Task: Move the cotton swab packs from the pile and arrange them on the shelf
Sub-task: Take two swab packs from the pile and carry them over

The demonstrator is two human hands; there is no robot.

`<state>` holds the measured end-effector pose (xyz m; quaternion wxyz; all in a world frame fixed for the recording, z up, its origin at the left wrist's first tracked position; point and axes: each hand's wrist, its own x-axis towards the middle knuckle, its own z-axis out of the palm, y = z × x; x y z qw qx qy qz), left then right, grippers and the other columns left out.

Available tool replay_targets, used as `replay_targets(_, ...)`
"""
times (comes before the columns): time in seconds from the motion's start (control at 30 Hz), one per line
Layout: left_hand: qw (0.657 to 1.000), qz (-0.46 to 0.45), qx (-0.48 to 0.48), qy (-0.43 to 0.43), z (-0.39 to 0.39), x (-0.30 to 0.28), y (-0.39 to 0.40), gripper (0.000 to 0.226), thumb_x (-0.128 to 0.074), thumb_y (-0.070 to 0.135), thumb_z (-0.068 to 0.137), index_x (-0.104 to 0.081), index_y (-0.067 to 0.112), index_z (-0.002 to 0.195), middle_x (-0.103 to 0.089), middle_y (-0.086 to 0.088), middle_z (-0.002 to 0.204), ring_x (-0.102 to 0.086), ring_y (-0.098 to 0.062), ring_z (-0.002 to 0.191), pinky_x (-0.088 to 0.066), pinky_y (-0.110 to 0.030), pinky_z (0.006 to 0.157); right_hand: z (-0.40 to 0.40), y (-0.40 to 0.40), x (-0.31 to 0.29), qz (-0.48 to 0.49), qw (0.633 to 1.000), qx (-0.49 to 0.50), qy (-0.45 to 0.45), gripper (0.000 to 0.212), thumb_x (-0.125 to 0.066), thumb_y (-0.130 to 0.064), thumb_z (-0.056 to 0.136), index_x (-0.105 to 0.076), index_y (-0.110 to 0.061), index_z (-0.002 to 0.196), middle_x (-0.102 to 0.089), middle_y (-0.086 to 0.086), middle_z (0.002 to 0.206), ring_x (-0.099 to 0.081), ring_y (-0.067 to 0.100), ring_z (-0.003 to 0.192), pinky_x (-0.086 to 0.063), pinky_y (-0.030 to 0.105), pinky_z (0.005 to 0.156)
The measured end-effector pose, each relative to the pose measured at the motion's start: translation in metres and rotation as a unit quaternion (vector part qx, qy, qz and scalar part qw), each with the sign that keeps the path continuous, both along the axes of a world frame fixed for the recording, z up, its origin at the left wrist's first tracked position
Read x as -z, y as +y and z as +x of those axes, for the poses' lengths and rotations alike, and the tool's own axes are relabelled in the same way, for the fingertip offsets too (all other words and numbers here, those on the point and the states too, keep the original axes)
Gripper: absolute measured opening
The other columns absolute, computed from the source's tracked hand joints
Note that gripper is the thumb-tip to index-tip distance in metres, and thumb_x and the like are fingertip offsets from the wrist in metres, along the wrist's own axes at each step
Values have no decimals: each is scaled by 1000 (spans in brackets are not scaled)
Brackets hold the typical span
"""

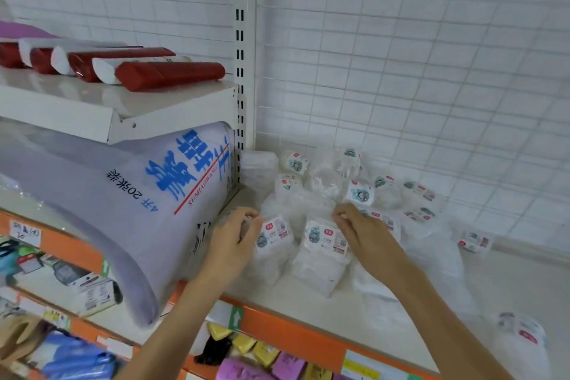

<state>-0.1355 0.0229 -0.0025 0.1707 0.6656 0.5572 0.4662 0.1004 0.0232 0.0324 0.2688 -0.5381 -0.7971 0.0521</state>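
A pile of clear cotton swab packs (361,191) with white labels lies on the white shelf (509,281) against the wire grid back. Two packs stand side by side near the front. My left hand (229,244) grips the top left edge of the left pack (271,244). My right hand (367,234) pinches the top right corner of the right pack (322,253). One more pack (524,333) lies alone at the shelf's front right.
A large grey roll of paper (129,203) with blue print leans out of the left bay, close to my left hand. Red and white tubes (166,74) lie on the upper left shelf. The orange shelf edge (293,333) runs below, with small coloured packets under it.
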Motion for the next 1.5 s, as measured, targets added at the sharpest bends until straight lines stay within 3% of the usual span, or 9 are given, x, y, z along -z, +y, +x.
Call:
replay_targets(0.2, 999, -35, -15, 20, -2, 7, 7, 21, -44, 18, 95, -58, 7, 84, -59, -6, 83, -55, -10, 75, -42, -16, 65, -8, 1, 10, -63, 993, 29, 101, 18, -34, -25, 99, -45, -15, 89, -60, 9, 74, -57, 22, 65, -42, 33, 55)
replay_targets(0.33, 997, -69, -10, 23, -1, 8, 1, 31, -38, 27, 97, -61, 9, 87, -51, -5, 98, -49, -8, 86, -36, -14, 80, -13, -1, 18, -47, 993, 67, 85, 20, -32, -27, 99, -44, -15, 88, -58, 5, 73, -57, 22, 67, -45, 39, 60)
replay_targets(0.43, 995, -94, 20, -11, -2, 7, -8, 35, -47, 40, 92, -56, 17, 118, -44, 6, 116, -39, -8, 113, -29, -21, 92, -14, -6, 20, -78, 991, 56, 93, 27, -37, -45, 94, -44, -19, 94, -55, -5, 86, -56, 15, 79, -47, 34, 70)
replay_targets(0.6, 985, -138, 33, 102, 1, 11, -8, 80, -73, 41, 71, -31, 23, 137, -33, 9, 126, -29, -11, 123, -28, -24, 101, -12, -12, 19, -147, 988, 52, -22, 67, -64, -62, 69, -36, -26, 118, -42, -11, 112, -47, 10, 103, -44, 28, 84)
replay_targets(0.77, 990, -102, 26, 97, -2, 4, -10, 72, -75, 29, 71, -38, 20, 133, -38, 9, 119, -32, -5, 110, -28, -17, 90, -9, -15, 3, -139, 987, 45, -72, 60, -65, -60, 70, -42, -28, 116, -48, -13, 113, -48, 8, 103, -40, 24, 81)
replay_targets(0.93, 987, -109, 86, 79, -22, 3, -24, 73, -71, 20, 61, -41, 28, 127, -35, 7, 126, -33, -8, 120, -34, -20, 98, 5, -17, -10, -205, 978, -20, -28, 63, -73, -50, 66, -44, -33, 119, -48, -20, 114, -47, 1, 104, -42, 27, 91)
replay_targets(1.1, 981, -63, 161, 93, -17, 2, -23, 69, -69, 2, 67, -42, 30, 124, -34, 11, 117, -29, 14, 110, -25, 5, 84, 7, -27, 9, -164, 986, -38, 18, 64, -76, -40, 67, -36, -41, 117, -38, -31, 110, -37, -6, 108, -38, 19, 91)
replay_targets(1.27, 974, -59, 187, 112, -12, 5, -14, 72, -71, 8, 69, -40, 26, 131, -37, 7, 122, -35, -3, 113, -28, 1, 86, 4, -34, 22, -107, 993, -17, 46, 65, -74, -33, 71, -35, -37, 124, -37, -25, 116, -32, -5, 112, -29, 2, 84)
replay_targets(1.5, 965, 1, 217, 147, -5, 8, -2, 71, -73, 16, 68, -37, 27, 128, -35, 9, 122, -32, -5, 115, -21, 2, 91, 3, -52, 29, -46, 997, 29, 49, 62, -72, -32, 72, -31, -51, 115, -33, -29, 116, -34, -1, 112, -33, 17, 95)
